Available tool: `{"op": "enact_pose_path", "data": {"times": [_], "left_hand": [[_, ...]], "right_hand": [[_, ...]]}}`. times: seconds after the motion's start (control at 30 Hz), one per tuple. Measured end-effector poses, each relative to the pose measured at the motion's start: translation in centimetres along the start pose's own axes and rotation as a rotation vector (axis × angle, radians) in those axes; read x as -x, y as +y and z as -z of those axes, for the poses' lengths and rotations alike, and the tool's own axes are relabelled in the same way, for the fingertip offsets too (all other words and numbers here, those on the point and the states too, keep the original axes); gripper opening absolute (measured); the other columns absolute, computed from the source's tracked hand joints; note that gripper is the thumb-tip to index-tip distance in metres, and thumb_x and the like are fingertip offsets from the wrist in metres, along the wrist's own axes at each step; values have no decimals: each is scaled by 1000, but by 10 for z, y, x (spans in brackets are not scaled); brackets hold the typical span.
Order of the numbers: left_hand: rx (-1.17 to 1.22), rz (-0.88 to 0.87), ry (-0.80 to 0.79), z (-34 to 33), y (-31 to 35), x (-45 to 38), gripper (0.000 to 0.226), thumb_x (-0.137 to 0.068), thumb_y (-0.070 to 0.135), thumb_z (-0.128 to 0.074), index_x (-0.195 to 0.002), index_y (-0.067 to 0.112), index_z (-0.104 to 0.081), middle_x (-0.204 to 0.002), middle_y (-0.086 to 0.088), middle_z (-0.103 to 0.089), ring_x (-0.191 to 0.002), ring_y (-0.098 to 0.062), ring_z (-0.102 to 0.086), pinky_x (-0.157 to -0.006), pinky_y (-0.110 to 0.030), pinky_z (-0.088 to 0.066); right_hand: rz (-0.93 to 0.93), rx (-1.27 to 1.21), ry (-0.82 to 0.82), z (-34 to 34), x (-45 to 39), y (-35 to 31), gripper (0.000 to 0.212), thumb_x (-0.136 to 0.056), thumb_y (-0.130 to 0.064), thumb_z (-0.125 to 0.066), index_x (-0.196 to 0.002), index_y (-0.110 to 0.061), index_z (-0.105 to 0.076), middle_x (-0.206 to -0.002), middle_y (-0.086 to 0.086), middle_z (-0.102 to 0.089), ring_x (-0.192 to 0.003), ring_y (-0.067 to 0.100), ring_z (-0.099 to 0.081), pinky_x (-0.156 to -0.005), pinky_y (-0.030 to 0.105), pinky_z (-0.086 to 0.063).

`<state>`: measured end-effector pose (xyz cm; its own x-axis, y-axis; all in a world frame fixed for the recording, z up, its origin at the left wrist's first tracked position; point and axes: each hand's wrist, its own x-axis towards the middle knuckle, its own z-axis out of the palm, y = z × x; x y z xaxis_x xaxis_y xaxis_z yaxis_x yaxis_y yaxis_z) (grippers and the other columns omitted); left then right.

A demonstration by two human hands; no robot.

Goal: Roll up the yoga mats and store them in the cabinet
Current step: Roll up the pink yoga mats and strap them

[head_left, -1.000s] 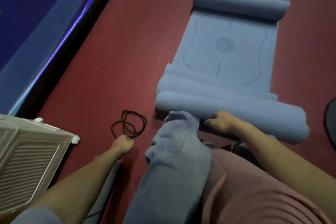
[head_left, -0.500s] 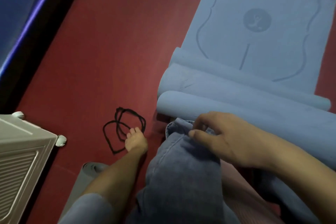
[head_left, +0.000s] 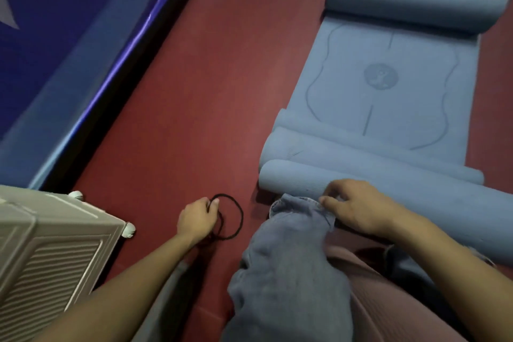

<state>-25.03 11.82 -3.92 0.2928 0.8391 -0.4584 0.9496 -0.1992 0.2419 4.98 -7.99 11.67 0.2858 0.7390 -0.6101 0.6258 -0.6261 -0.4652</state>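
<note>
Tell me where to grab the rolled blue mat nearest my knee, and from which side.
Grip the near roll at mid-length, from above on your side. It lies flat, crosswise, round enough for fingers to wrap over; the right hand is already at its near edge.

Blue yoga mat with darker line pattern, black cord, red floor

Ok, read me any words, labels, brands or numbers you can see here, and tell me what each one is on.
No readable text anywhere.
Mat: a round emblem with a figure and guide lines, no legible letters.
White cabinet: slats only, no label.
Blue sheet: pale shapes, not letters.
</note>
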Motion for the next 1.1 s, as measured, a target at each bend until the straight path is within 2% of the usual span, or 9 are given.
{"op": "enact_pose_path", "data": {"times": [0.17,0.33,0.47,0.63,0.77,0.87,0.93,1.0,1.1], "left_hand": [[580,-292,-305,123,57,72,33,-105,35,-55,-95,4,-62,-75,-6,-75,-72,-19,-72,-81,-41,-55],[651,-677,-431,223,139,200,24,-103,17,-54,-108,-3,-66,-73,-11,-67,-68,-19,-63,-65,-21,-47],[695,-834,-526,270,183,283,27,-99,22,-56,-112,0,-66,-78,-13,-68,-59,-20,-65,-56,-21,-49],[381,-922,-608,292,195,333,27,-96,32,-61,-95,9,-74,-77,-12,-72,-50,-17,-52,-48,-25,-42],[104,-811,-779,289,202,362,64,-106,47,-34,-96,0,-76,-88,-13,-78,-61,-22,-67,-52,-26,-49],[-238,-796,-641,272,207,386,48,-104,46,-53,-90,8,-78,-80,-1,-79,-62,-20,-74,-54,-27,-56],[-365,-861,-472,262,209,396,33,-89,48,-74,-92,16,-80,-78,4,-78,-65,-13,-75,-64,-30,-61],[-449,-870,-334,258,210,406,70,-61,63,-88,-118,26,-75,-106,10,-77,-85,-1,-73,-80,-29,-61],[-519,-843,-273,248,204,409,131,-36,77,-88,-151,32,-43,-147,16,-53,-126,-3,-56,-101,-24,-50]], "right_hand": [[134,-246,227,11,56,-17,7,-96,-27,-64,-102,-26,-67,-112,-5,-70,-110,14,-63,-93,28,-47],[484,-394,300,51,139,-76,52,-88,-52,-68,-135,-36,-53,-139,-21,-55,-132,-5,-47,-109,25,-40],[669,-572,167,75,213,-113,37,-104,-41,-48,-90,-13,-69,-87,-6,-71,-88,8,-64,-87,24,-47],[455,-755,90,83,290,-82,62,-104,-50,-38,-54,-12,-44,-52,5,-32,-46,22,-33,-61,36,-50],[127,-280,5,79,356,-62,69,-104,-41,-46,-42,-13,-51,-41,3,-43,-39,19,-41,-52,29,-44],[-10,257,96,59,386,-64,51,-97,-33,-55,-53,-8,-54,-47,7,-60,-48,16,-61,-68,32,-60],[-31,425,230,48,397,-60,38,-89,-29,-64,-58,-10,-50,-55,2,-62,-56,21,-60,-60,30,-55],[-66,494,299,42,410,-52,45,-82,-38,-75,-62,-18,-40,-70,1,-51,-61,22,-46,-52,30,-40],[-99,377,258,32,418,-31,55,-58,-60,-89,-84,-29,-50,-96,-8,-50,-81,16,-56,-70,33,-54]]}}
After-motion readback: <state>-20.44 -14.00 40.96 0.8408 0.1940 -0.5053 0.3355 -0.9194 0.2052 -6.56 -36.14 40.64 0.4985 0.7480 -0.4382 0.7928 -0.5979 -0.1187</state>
